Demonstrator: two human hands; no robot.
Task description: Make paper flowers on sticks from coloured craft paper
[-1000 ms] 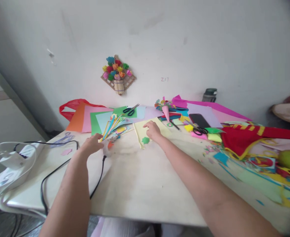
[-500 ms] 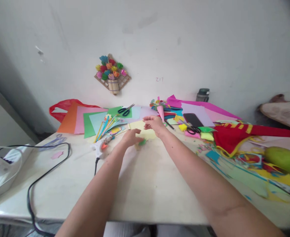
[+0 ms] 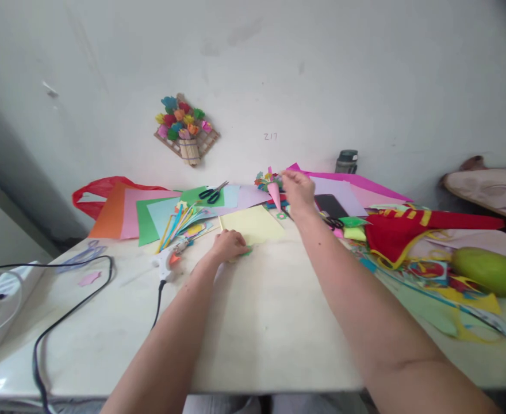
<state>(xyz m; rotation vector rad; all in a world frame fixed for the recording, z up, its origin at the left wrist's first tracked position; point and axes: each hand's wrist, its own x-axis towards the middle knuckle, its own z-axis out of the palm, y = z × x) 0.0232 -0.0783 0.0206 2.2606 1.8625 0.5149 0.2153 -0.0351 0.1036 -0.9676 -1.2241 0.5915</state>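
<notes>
My left hand (image 3: 229,246) rests low over the table, its fingers bent and closed at a small green paper piece (image 3: 248,251) that sticks out by the fingertips. Just beyond it lies a pale yellow paper sheet (image 3: 257,223). Raised at the back, my right hand (image 3: 299,191) has thumb and fingers pinched together beside a pink paper cone (image 3: 274,194) filled with colourful paper flowers (image 3: 261,181). Anything in that pinch is too small to make out. A white glue gun (image 3: 164,264) with an orange trigger lies left of my left hand.
Coloured sheets (image 3: 130,215), black-handled scissors (image 3: 213,194) and paper strips (image 3: 177,225) lie at the back left. To the right are a phone (image 3: 329,206), red cloth (image 3: 393,233), paper scraps and a green fruit (image 3: 490,271). A black cable (image 3: 69,310) crosses the left side.
My right hand has moved up and right, from above the yellow sheet to beside the pink cone. My left hand has come down onto the green piece, its fingers closing. The view has shifted slightly.
</notes>
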